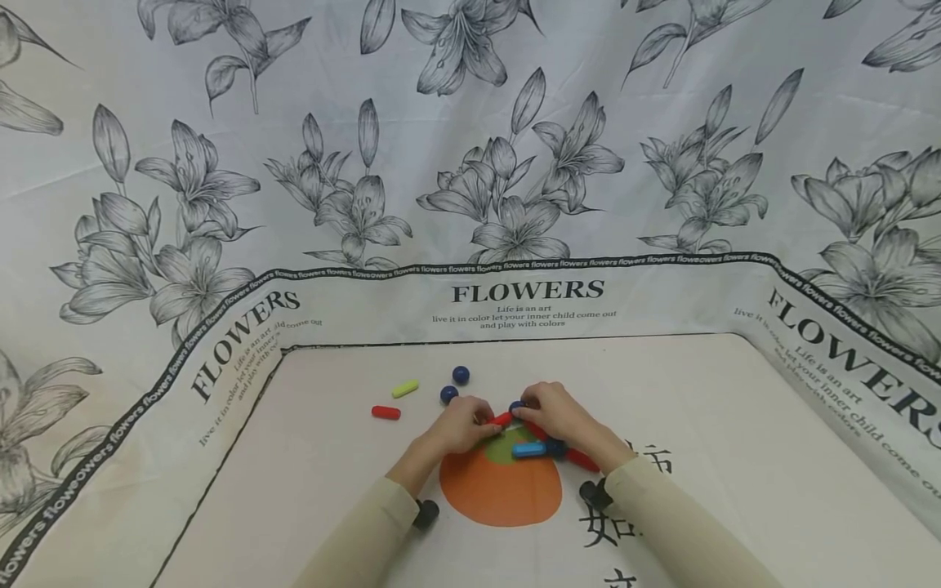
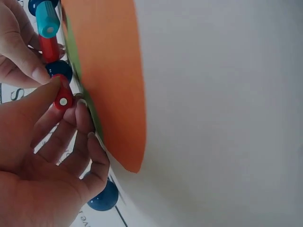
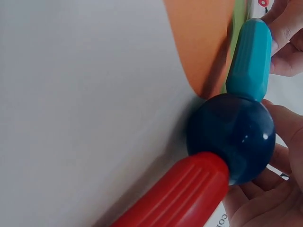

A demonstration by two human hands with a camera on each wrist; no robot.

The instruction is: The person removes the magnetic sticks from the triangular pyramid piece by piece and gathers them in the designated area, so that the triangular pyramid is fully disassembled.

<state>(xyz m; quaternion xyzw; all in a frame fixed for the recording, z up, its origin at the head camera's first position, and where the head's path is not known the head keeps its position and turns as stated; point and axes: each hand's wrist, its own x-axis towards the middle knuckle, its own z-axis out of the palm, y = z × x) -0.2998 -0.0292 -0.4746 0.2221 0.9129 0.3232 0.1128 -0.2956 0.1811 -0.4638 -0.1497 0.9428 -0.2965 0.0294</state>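
My left hand [image 1: 463,425] pinches a short red rod [image 2: 63,100] between thumb and fingers. The rod's far end meets a dark blue ball [image 2: 60,71], which the fingertips of my right hand [image 1: 559,412] grip. From that ball another red rod [image 2: 49,48] runs under the right hand to a second dark blue ball [image 3: 232,137]. A light blue rod [image 3: 248,59] and a further red rod [image 3: 182,194] stick out of this second ball. Part of the joined piece is hidden by the right hand in the head view.
Two loose dark blue balls [image 1: 460,375], a yellow-green rod [image 1: 405,389] and a red rod [image 1: 385,413] lie left of the hands. Below the hands, the white cloth bears an orange fruit print [image 1: 500,490]. A flower-printed curtain [image 1: 515,163] rises behind.
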